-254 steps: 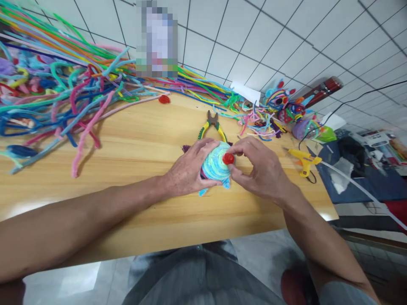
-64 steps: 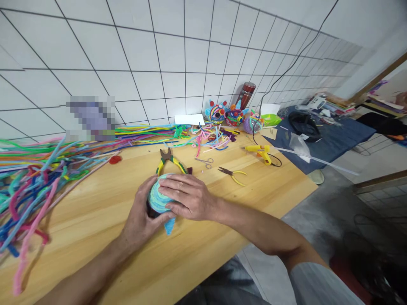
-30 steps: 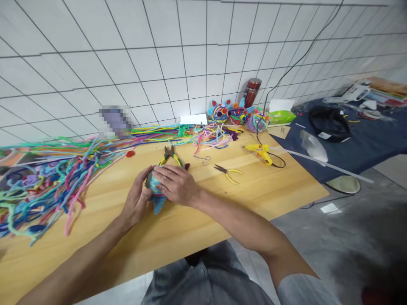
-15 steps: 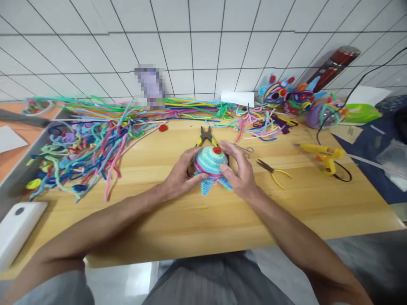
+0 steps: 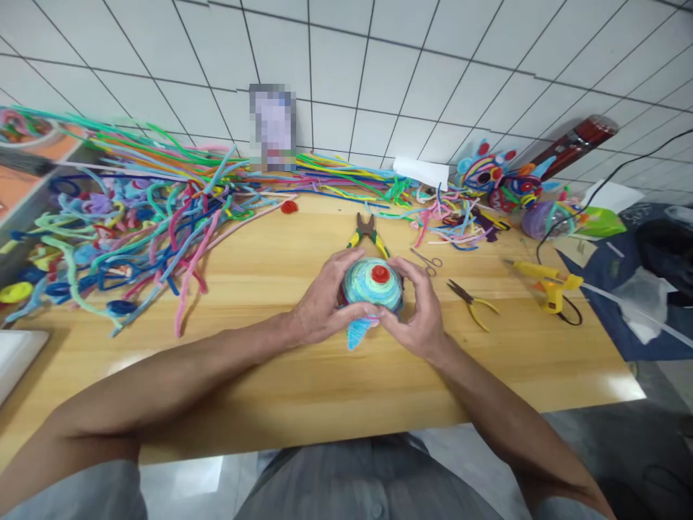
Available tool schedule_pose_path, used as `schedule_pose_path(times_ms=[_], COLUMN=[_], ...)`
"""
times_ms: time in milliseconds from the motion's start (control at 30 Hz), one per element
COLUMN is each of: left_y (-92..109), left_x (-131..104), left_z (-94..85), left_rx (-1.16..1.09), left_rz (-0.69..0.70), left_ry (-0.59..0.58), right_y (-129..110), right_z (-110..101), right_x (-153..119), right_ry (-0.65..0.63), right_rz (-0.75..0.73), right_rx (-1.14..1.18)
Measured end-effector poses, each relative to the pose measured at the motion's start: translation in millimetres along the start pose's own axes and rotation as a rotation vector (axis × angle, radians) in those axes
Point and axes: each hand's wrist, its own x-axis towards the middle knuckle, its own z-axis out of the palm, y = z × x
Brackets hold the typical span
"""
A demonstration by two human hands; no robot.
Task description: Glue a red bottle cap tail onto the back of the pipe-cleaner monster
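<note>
Between my two hands is a round pipe-cleaner ball, wound in blue and pale green rings with a red coil on its upper side. My left hand wraps its left side, thumb along the near edge. My right hand curls round the right side, its thumb meeting the left one in front. A blue pointed flap sticks out below the thumbs. The ball's underside is hidden. Just beyond it lie green-and-yellow pliers, jaws pointing away from me.
Pipe cleaners heap at the left and along the wall. To the right lie small scissors, yellow-handled pliers and a yellow glue gun. Finished colourful figures and a red flask stand at the back right.
The ball has tipped in my hands: its red coil now faces more towards me, and less of the lower flaps shows. My thumbs have come closer together. The whole view has shifted and tilted.
</note>
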Motion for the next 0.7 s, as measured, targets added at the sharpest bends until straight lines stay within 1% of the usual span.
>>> schedule_pose_path(times_ms=[133, 267, 367, 467, 567, 700], left_y=[9.0, 22.1, 26.9, 28.2, 29.2, 30.1], left_x=[-0.8, -0.1, -0.2, -0.4, -0.1, -0.7], left_z=[1.2, 2.5, 4.1, 4.9, 4.8, 3.9], left_rx=[-0.053, -0.096, -0.084, -0.074, -0.068, -0.096], left_rz=[-0.004, 0.02, 0.026, 0.032, 0.037, 0.013], left_ry=[-0.026, 0.021, 0.04, 0.034, 0.026, 0.011], right_y=[-9.2, -10.9, -9.0, -7.3, -6.9, -6.8], right_z=[0.4, 2.9, 5.0, 6.0, 5.8, 5.1], right_x=[-1.4, -4.8, -7.6, -9.2, -8.2, -4.3], right_ry=[-0.023, 0.0, 0.014, -0.011, -0.009, 0.013], right_rz=[-0.131, -0.232, -0.256, -0.248, -0.256, -0.327], right_rx=[-0.068, -0.095, -0.087, -0.092, -0.102, -0.078])
